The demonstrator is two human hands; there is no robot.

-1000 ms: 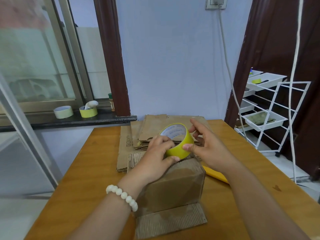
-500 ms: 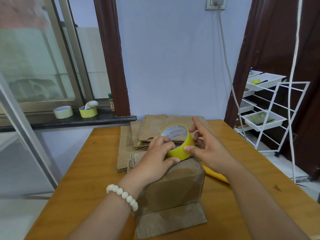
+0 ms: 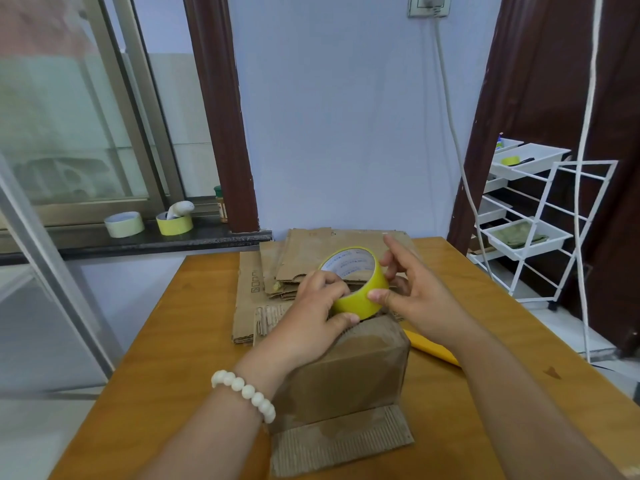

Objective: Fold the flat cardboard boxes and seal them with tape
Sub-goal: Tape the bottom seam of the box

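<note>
Head view: left hand, right hand holding tape over box, both grips clamped on it, probably seeking loose end for sealing.

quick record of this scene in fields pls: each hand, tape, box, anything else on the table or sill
left hand: grips the tape from the left
right hand: pinches the tape's right side, thumb on its yellow face
tape: yellow roll, over the box's far end; contact unclear
box: folded, on the table, near flap lying flat
flat cardboard: stacked behind the box
yellow tool: right of the box, partly hidden
sill: two rolls
</note>
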